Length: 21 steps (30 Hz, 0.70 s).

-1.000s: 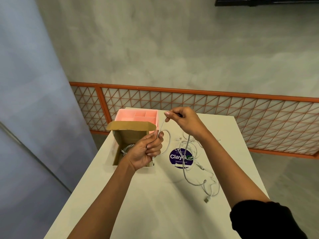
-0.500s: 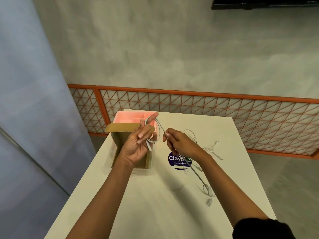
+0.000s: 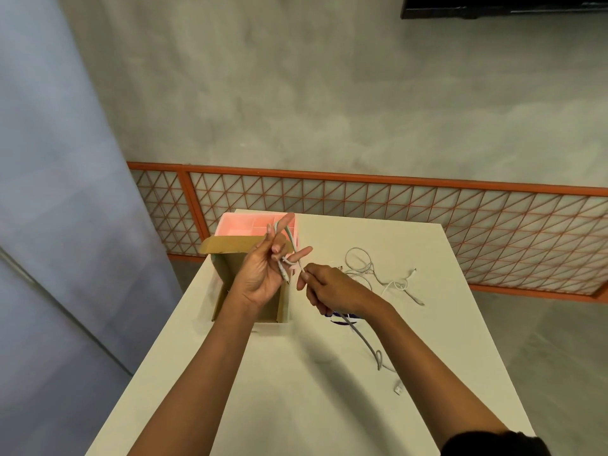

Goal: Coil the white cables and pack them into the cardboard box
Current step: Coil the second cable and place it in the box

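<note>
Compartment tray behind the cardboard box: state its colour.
The tray is pink, seen in the head view, the only one.

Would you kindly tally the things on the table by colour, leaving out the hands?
White: 2, the cable being coiled and the loose cable pile, whose strand count I cannot tell
Brown: 1, the cardboard box
Pink: 1, the divided tray
Purple: 1, the sticker
Total: 5
</note>
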Tool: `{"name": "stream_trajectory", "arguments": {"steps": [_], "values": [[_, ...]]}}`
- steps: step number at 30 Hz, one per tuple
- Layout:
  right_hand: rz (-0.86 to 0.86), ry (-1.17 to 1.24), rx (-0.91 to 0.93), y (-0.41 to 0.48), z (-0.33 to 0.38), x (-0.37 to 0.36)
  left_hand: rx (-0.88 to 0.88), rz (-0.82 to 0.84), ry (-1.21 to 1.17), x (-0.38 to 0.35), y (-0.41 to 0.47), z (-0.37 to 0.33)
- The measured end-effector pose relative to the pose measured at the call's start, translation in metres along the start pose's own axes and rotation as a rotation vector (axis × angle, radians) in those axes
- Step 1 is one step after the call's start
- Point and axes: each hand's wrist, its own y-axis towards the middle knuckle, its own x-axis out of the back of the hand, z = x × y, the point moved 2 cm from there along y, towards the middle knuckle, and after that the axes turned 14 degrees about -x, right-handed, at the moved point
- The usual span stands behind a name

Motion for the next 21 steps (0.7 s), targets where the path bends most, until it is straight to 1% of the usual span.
{"name": "stream_trajectory", "arguments": {"steps": [5, 9, 12, 14, 17, 19, 21], "values": [[-0.011, -0.125, 0.005, -0.009, 0.007, 0.011, -0.018, -0.125, 0.155, -0.004, -0.001, 0.000], [-0.066, -0.213, -0.012, -0.012, 0.012, 0.024, -0.056, -0.166, 0.344, -0.004, -0.002, 0.000], [-0.140, -0.300, -0.009, -0.017, 0.022, 0.035, -0.081, -0.177, 0.454, 0.000, -0.002, -0.001], [-0.210, -0.367, -0.009, -0.021, 0.029, 0.043, -0.065, -0.156, 0.564, 0.002, -0.001, -0.001], [-0.394, -0.423, 0.018, -0.022, 0.038, 0.055, 0.013, -0.103, 0.721, 0.001, -0.003, 0.002], [-0.467, -0.343, 0.070, -0.020, 0.044, 0.060, 0.076, -0.055, 0.773, -0.003, -0.005, 0.004], [-0.449, -0.229, 0.116, -0.017, 0.048, 0.065, 0.134, 0.028, 0.818, -0.010, -0.008, 0.007]]}}
